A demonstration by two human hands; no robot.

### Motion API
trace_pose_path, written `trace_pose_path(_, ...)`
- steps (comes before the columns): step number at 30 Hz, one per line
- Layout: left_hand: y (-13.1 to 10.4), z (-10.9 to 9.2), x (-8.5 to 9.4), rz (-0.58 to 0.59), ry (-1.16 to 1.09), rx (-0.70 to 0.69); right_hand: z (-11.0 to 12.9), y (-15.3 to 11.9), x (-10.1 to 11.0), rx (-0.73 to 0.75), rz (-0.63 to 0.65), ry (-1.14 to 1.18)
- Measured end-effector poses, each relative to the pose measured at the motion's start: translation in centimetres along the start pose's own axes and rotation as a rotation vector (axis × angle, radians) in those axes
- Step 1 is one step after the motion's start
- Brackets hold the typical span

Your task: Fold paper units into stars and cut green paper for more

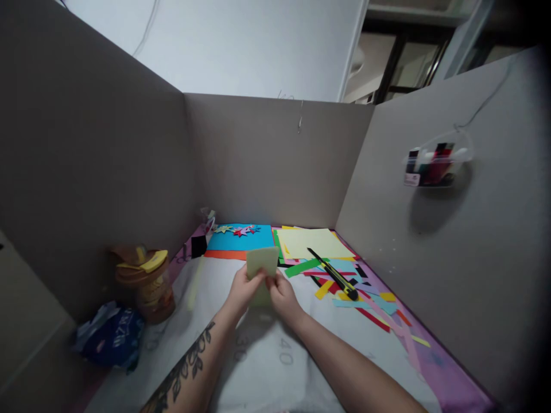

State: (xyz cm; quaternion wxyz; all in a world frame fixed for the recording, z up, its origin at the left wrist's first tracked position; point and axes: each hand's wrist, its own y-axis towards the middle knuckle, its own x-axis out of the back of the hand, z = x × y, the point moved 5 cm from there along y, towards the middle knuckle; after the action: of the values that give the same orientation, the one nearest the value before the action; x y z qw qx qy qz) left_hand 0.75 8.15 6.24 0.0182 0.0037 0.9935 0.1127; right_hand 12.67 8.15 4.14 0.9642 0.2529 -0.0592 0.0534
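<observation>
A small pale-yellow sheet of paper (262,259) is held up between my two hands over the middle of the white table cover. My left hand (245,287) pinches its left side, thumb in front. On the right side, my right hand (280,292) grips the same paper with its thumb close to the left one. Part of the sheet hangs below the thumbs. To the right of my hands lies a black and yellow utility knife (333,275) on a heap of coloured paper strips (307,268).
Blue paper (241,241) with small folded stars (246,230) lies at the back left, pale-yellow sheets (316,244) beside it. At left stand a lidded jar (155,292) and a blue packet (114,338). Grey partitions (279,160) enclose the table; a plastic container (434,163) hangs at right.
</observation>
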Motion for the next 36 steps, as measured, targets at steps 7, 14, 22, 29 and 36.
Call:
trace_pose_path(7,-0.1,-0.5,-0.1,0.080,0.014,0.001,0.5,0.1,0.3,-0.017,0.011,0.122)
trace_pose_path(14,0.0,0.6,-0.3,0.072,-0.020,0.064,-0.6,-0.1,0.0,-0.026,0.006,0.109)
trace_pose_path(22,0.3,0.4,0.8,0.081,-0.102,0.078,-1.8,-0.3,-0.7,-0.132,0.126,0.151)
trace_pose_path(29,0.4,1.3,0.5,0.106,-0.126,0.144,-2.2,-0.5,-1.3,-0.184,0.155,0.236)
trace_pose_path(36,-0.1,-0.1,0.6,0.307,-0.281,0.127,-2.8,-0.8,-1.0,-0.253,0.147,0.203)
